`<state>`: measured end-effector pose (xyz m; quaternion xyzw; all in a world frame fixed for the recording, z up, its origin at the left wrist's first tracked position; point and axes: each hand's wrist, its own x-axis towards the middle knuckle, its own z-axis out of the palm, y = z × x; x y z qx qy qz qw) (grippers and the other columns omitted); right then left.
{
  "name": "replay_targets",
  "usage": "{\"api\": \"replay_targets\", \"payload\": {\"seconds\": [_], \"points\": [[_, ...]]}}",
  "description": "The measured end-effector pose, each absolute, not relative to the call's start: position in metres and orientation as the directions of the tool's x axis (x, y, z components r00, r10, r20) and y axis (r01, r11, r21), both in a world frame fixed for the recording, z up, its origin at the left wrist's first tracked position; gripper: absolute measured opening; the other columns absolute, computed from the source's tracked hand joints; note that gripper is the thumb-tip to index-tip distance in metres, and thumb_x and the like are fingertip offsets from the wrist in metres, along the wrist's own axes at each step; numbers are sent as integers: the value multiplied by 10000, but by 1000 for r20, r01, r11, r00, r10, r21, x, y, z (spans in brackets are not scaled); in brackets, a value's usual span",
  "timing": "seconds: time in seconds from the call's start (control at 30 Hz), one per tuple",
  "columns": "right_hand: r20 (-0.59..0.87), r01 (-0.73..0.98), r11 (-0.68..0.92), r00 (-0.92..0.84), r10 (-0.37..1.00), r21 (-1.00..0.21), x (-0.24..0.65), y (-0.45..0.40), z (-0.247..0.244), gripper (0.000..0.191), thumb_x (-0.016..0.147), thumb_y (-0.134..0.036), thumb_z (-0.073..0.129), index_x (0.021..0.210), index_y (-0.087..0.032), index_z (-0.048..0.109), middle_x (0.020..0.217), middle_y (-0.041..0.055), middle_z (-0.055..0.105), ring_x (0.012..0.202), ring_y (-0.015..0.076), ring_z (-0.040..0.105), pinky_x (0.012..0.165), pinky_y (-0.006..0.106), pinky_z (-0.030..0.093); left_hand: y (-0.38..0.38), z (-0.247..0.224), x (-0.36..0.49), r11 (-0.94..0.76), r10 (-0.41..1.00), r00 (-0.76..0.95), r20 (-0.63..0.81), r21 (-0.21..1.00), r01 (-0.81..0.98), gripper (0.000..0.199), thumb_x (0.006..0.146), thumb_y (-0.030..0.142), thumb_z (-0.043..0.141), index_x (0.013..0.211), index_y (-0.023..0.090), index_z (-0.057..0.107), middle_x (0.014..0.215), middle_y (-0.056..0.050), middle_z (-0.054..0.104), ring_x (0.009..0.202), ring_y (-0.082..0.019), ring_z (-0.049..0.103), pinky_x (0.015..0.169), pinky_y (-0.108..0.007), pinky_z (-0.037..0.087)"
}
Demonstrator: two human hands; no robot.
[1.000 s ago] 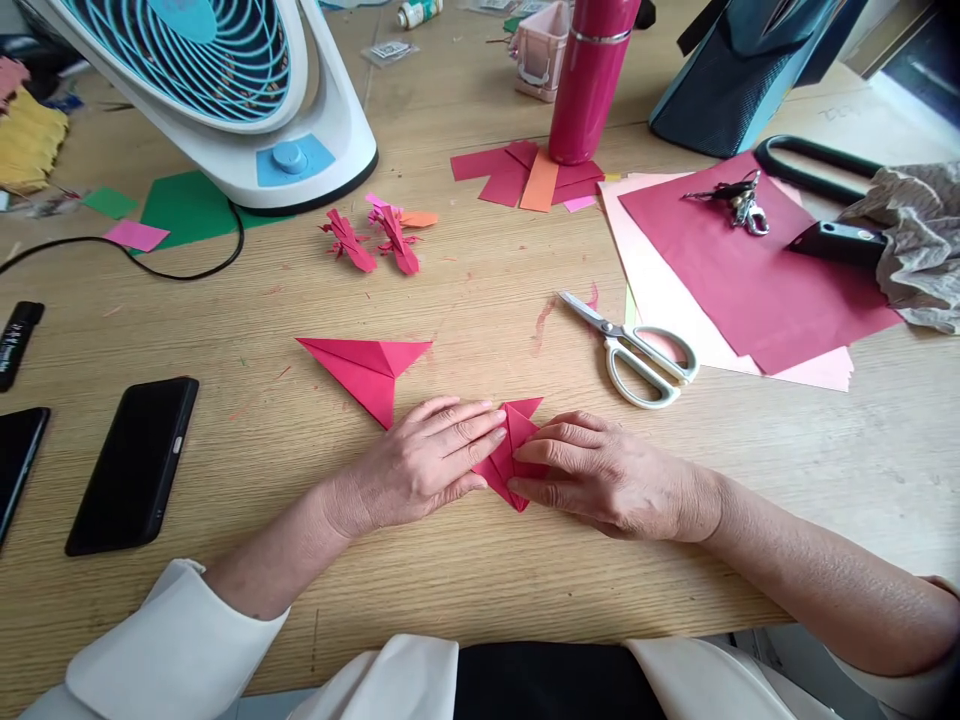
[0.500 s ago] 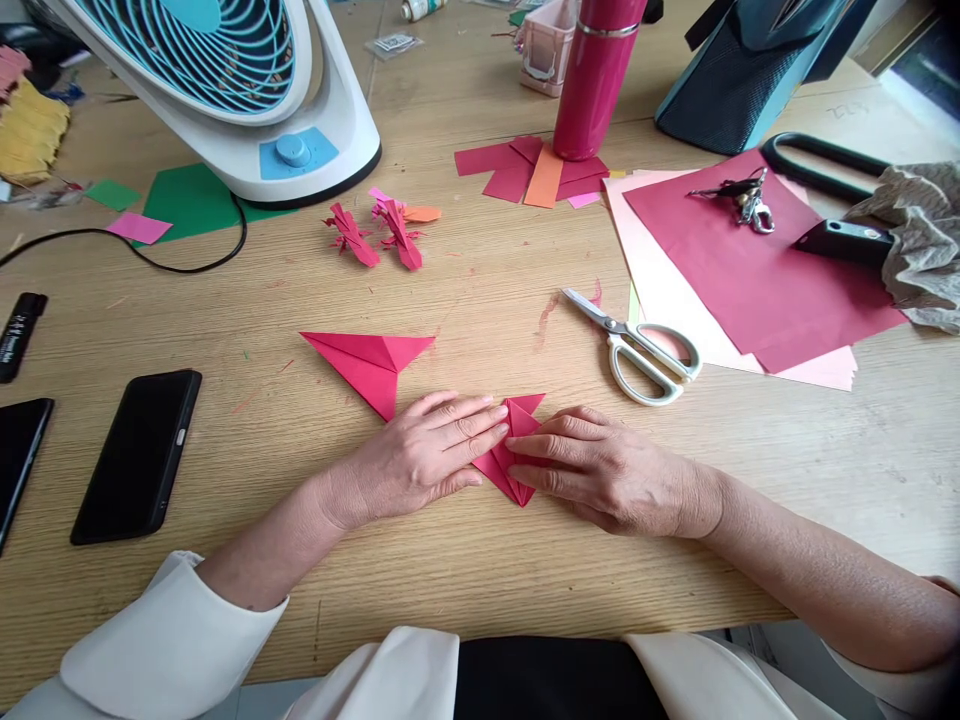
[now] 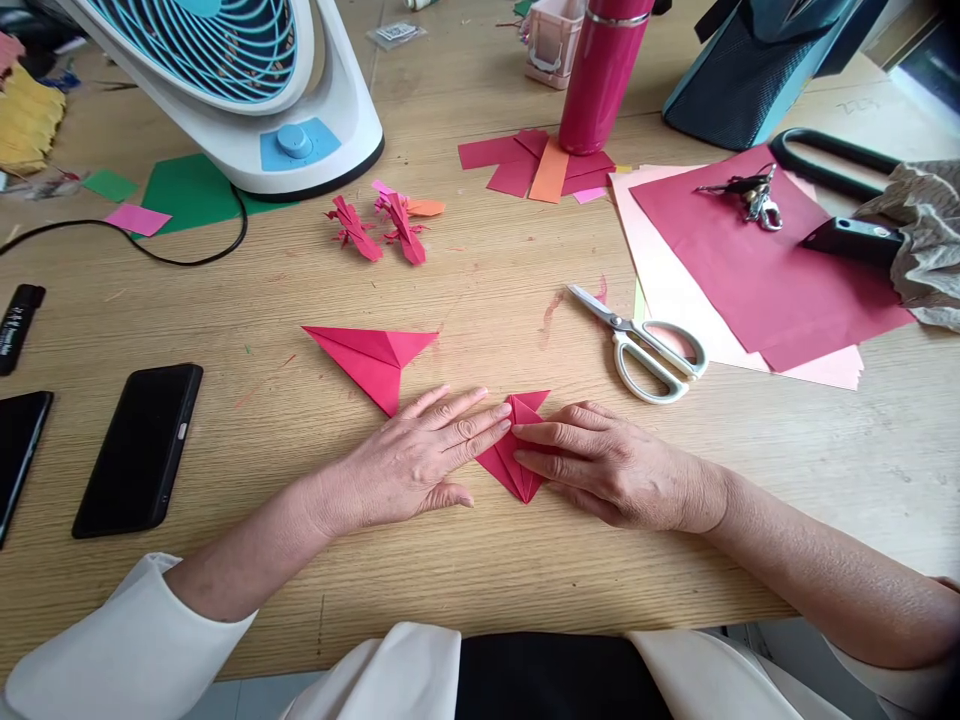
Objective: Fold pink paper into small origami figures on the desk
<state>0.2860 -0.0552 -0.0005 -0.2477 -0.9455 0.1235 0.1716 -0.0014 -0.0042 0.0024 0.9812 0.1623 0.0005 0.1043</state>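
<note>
A small red folded paper (image 3: 514,466) lies on the table between my hands, with creases running to its lower tip and a flap pointing up right. My left hand (image 3: 409,450) is open and flat, its fingers spread and its fingertips on the paper's left side. My right hand (image 3: 611,465) has its fingers bent together over the paper's right part and holds it down; its thumb is mostly hidden. Beyond my left hand lies a second red folded paper (image 3: 371,355), shaped like a pointed dart. White-handled scissors (image 3: 645,345) rest beyond my right hand.
Small red folded paper figures (image 3: 405,230) lie farther back. A fan (image 3: 300,150), a pink bottle (image 3: 600,80) and paper strips (image 3: 510,160) are at the back. Red sheets (image 3: 750,270) with keys (image 3: 761,205) lie right; a phone (image 3: 139,450) lies left.
My left hand's fingers have spread and its thumb has drawn away from the paper. My right hand stays on the paper. The whole view has shifted slightly.
</note>
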Motion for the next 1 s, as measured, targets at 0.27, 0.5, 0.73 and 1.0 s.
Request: {"api": "replay_targets", "payload": {"seconds": [0.27,0.5,0.73,1.0], "points": [[259,423,850,-823,505,-313,286,-55,-1,372,994,-220,502,1325,-83,606,1384,179,580,1119,275,550,942,430,482,-9,3,-3,-923,344,936,-73,158,351,838,944,629,444,1590,168,177,1633,-100,279,1531,-308,167,1234,-489,154],[243,423,847,-828,506,-323,286,-55,-2,348,1005,-226,481,1302,-105,616,1394,167,573,1161,273,541,973,437,467,-16,2,-6,-908,393,919,-30,142,393,807,971,637,344,1592,153,166,1608,-119,334,1520,-306,212,1234,-504,119],[224,430,845,-832,508,-318,285,-55,-1,399,1011,-222,461,1381,-107,558,1396,168,573,1154,273,537,960,441,477,-21,7,2,-868,458,887,-51,190,459,796,967,672,285,1576,160,246,1618,-104,318,1511,-311,227,1214,-504,159],[230,429,849,-833,504,-308,285,-56,-1,397,999,-211,483,1374,-112,566,1367,164,578,1149,268,528,940,433,472,-21,6,13,-840,533,846,17,126,527,755,960,672,319,1537,186,361,1583,-95,396,1451,-328,345,1172,-481,243]]}}
